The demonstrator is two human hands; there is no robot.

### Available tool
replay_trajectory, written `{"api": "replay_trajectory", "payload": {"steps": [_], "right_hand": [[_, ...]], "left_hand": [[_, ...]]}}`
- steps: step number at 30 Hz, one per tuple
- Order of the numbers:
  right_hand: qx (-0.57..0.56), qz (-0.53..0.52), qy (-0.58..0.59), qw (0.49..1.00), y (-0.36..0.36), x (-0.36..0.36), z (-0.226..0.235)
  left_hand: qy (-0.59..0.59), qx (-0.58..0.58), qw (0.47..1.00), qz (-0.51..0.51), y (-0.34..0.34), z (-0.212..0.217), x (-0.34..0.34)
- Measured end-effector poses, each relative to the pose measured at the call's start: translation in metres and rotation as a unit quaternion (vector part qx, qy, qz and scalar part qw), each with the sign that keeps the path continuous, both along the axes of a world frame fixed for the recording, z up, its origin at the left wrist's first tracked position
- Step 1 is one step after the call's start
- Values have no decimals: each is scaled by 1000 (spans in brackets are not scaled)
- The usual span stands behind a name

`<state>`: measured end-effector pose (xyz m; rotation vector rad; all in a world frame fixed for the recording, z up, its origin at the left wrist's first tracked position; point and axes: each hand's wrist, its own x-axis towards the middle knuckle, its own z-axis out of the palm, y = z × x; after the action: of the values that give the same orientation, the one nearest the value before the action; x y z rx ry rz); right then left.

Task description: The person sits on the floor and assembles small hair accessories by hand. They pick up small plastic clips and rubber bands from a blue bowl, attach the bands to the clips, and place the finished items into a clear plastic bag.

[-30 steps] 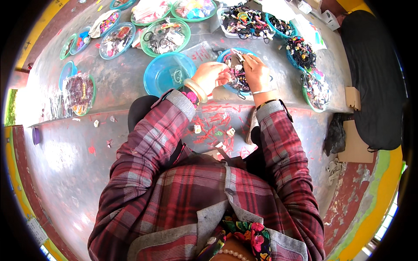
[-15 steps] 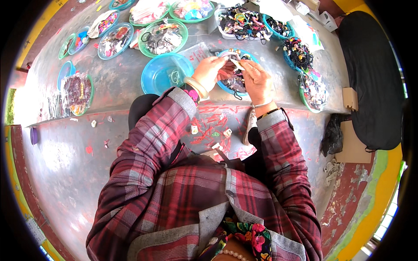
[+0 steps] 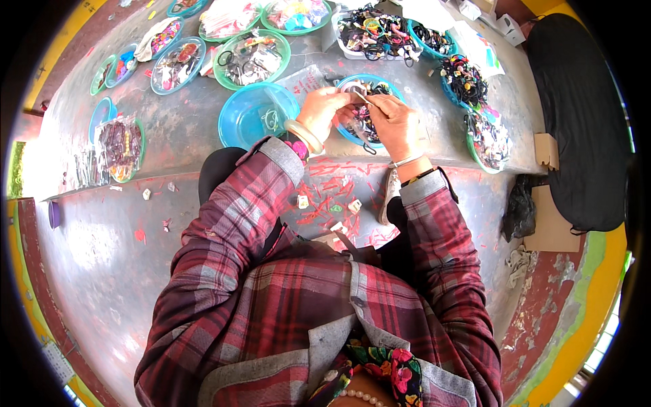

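Observation:
My left hand (image 3: 321, 117) is closed on the edge of a small clear plastic bag (image 3: 356, 124), which hangs over a blue basin (image 3: 348, 133) filled with dark hair ties (image 3: 384, 89). Opposite it, my right hand (image 3: 395, 125) pinches a thin pale card (image 3: 363, 98), seen nearly edge-on at the top of the bag. Both hands are close together above that basin, fingertips almost meeting. What lies inside the bag is too small to tell. A dark loop (image 3: 368, 148) hangs at the basin's near rim. Left of my left hand stands a blue basin (image 3: 230, 117) with a little clear plastic inside.
Several basins of small goods line the far side, among them a green one (image 3: 224, 76). A white tub (image 3: 344, 49) of hair ties stands at the back. Red scraps (image 3: 332, 197) litter the lower floor between my legs. A black bag (image 3: 521, 210) lies at right.
The pale card in my right hand has turned from face-on to nearly edge-on. My right hand has shifted slightly left, and the fingertips have drawn closer together.

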<state>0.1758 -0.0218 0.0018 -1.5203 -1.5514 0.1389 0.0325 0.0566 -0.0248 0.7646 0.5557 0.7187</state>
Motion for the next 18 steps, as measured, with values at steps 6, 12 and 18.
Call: {"api": "replay_trajectory", "payload": {"steps": [6, 12, 18], "right_hand": [[-34, -28, -125, 991, -3, -8, 1], [-19, -36, -178, 983, -4, -4, 8], [29, -42, -74, 996, 2, 1, -5]], "left_hand": [[110, 73, 990, -58, -7, 6, 0], [73, 38, 997, 3, -8, 8, -2], [38, -74, 995, 50, -4, 1, -7]]}}
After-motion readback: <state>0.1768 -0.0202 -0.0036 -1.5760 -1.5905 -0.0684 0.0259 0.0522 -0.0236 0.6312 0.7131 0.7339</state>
